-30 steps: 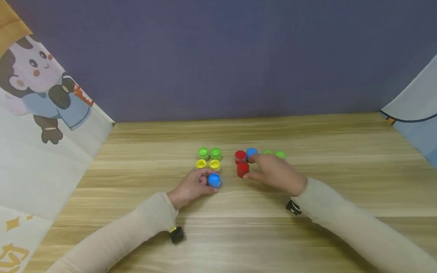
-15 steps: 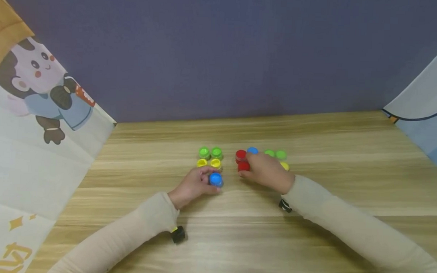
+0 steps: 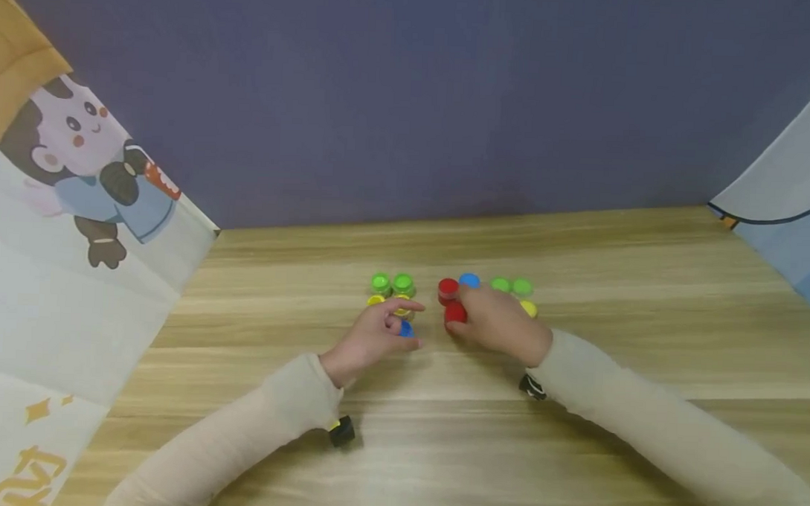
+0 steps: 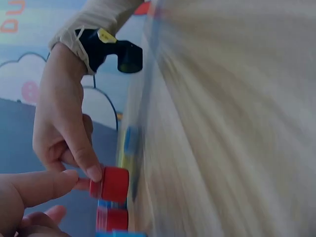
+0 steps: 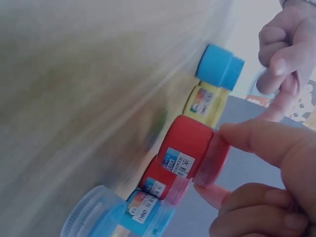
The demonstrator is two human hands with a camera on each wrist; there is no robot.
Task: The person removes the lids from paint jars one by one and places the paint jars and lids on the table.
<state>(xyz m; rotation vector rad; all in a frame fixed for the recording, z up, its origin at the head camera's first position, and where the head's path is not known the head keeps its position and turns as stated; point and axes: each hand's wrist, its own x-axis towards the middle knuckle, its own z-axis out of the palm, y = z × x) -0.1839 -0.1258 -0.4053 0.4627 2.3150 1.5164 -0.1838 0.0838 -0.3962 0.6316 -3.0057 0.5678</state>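
Observation:
My right hand (image 3: 499,322) pinches a small red paint jar (image 5: 183,145) by its lid, thumb on one side and fingers on the other. A second red jar (image 3: 447,290) stands just behind it, and a blue jar (image 3: 469,280) shows past my knuckles. My left hand (image 3: 373,335) holds nothing; its index finger and thumb are spread, and in the right wrist view they stand apart from the blue jar (image 5: 216,65) in front of them. Partly covered by that hand, yellow jars (image 3: 376,300) sit behind this blue jar. The left wrist view shows the held red jar (image 4: 114,184) upright.
Two green jars (image 3: 402,284) stand at the back of the left group. Right of my right hand are two more green jars (image 3: 521,287) and a yellow jar (image 3: 528,309). The wooden table (image 3: 438,448) meets a dark back panel (image 3: 450,106).
My left fingers have let go of the blue jar and spread, the hand shifting slightly right. My right hand has moved left from its earlier place and closed its fingers on the front red jar.

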